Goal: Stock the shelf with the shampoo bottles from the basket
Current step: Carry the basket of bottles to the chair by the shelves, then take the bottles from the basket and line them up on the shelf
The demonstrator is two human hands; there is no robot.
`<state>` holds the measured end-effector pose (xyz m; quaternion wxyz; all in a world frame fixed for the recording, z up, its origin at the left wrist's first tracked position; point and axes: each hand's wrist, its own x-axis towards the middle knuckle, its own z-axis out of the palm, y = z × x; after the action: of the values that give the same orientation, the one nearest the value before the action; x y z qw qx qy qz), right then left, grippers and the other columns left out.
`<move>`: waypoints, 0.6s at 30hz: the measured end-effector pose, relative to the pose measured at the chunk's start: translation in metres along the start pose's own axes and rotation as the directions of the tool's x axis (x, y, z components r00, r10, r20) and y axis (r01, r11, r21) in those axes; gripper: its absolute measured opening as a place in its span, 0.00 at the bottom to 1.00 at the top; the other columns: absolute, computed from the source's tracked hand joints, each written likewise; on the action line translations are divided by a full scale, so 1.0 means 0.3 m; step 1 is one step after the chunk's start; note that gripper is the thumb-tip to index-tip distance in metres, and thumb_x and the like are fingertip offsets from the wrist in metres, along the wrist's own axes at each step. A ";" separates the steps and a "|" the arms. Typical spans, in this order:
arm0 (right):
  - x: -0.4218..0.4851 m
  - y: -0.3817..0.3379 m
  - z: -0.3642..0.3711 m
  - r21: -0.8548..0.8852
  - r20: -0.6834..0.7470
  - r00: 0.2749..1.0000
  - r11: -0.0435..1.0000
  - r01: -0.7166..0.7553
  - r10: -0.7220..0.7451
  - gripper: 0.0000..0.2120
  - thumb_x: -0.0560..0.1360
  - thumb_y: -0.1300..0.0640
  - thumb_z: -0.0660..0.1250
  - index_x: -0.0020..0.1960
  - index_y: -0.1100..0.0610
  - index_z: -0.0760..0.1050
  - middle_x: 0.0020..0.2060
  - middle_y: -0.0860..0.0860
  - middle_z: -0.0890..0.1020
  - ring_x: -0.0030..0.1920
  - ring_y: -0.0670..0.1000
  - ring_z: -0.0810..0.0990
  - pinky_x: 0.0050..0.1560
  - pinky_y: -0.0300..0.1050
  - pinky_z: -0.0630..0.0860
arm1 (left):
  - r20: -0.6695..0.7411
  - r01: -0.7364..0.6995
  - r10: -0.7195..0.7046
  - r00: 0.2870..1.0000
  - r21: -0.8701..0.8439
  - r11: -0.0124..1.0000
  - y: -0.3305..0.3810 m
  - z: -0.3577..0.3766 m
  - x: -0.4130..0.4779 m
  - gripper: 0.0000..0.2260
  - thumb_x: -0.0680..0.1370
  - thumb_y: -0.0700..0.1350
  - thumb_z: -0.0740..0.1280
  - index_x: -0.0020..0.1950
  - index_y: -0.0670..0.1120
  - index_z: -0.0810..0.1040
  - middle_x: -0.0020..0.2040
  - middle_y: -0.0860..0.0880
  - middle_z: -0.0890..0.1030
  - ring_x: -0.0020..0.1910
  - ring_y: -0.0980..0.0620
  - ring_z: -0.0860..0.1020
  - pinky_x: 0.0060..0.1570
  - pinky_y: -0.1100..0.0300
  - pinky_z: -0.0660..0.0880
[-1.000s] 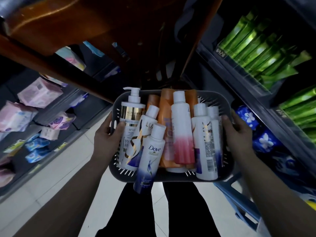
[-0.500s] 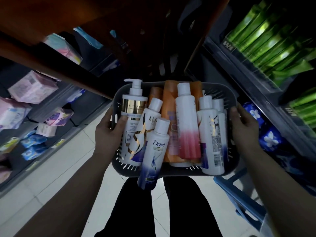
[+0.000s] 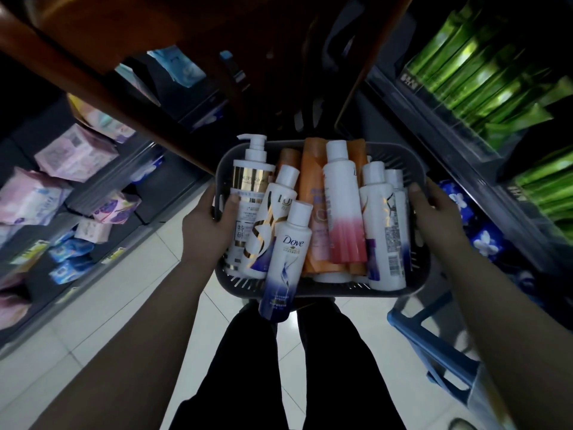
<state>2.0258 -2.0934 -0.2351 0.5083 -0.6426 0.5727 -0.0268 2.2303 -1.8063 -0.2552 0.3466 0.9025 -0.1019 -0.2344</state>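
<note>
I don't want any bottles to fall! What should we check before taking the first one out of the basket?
1. Left hand grips the grey slotted plastic basket by its side: ok.
2. Right hand grips the other side: ok.
3. White-and-blue Dove bottle fully inside: not ok, its bottom overhangs the near rim.
4. A hand free for picking: not ok, both hold the basket.
5. Empty place for the shampoo: cannot tell.

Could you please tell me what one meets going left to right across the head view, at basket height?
Pink packs → left hand gripping the basket → pump bottle → Dove bottle → pink-and-white bottle → barcoded white bottle → right hand → blue flowered packs.
</note>
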 end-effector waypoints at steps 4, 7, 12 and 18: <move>-0.003 -0.015 -0.002 -0.052 -0.002 1.000 0.999 0.015 -0.015 0.26 0.79 0.43 0.59 0.75 0.50 0.63 0.66 0.44 0.70 0.65 0.45 0.68 0.62 0.40 0.63 | 0.006 -0.035 0.034 0.999 0.172 0.985 0.032 -0.017 0.006 0.18 0.80 0.61 0.57 0.62 0.52 0.74 0.33 0.52 0.77 0.37 0.52 0.78 0.31 0.63 0.66; -0.018 -0.026 -0.007 -0.022 -0.031 0.999 0.999 0.024 -0.025 0.29 0.79 0.40 0.57 0.77 0.50 0.58 0.75 0.50 0.62 0.73 0.49 0.63 0.68 0.41 0.59 | 0.022 -0.017 0.012 1.000 0.230 0.973 0.046 -0.022 0.006 0.27 0.80 0.62 0.55 0.75 0.49 0.63 0.47 0.44 0.81 0.50 0.43 0.79 0.39 0.59 0.68; -0.105 -0.074 -0.024 -0.052 -0.082 0.982 0.985 0.164 -0.168 0.29 0.79 0.38 0.54 0.77 0.45 0.54 0.77 0.48 0.56 0.76 0.47 0.54 0.75 0.50 0.54 | -0.019 -0.120 0.124 0.992 0.139 0.983 0.094 -0.057 -0.070 0.31 0.81 0.59 0.55 0.79 0.46 0.53 0.73 0.39 0.66 0.72 0.41 0.63 0.66 0.50 0.62; -0.238 -0.151 -0.041 -0.133 -0.063 0.941 0.937 0.322 -0.332 0.29 0.81 0.45 0.57 0.78 0.49 0.52 0.76 0.51 0.57 0.75 0.47 0.56 0.73 0.46 0.55 | 0.032 -0.306 0.305 0.952 0.128 0.943 0.144 -0.085 -0.151 0.28 0.80 0.61 0.53 0.77 0.48 0.59 0.67 0.45 0.72 0.64 0.53 0.68 0.61 0.63 0.65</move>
<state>2.0261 -2.0544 -0.1591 0.4323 -0.7567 0.4794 -0.1034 2.2025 -1.8077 -0.1935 0.3178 0.8952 -0.2579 -0.1761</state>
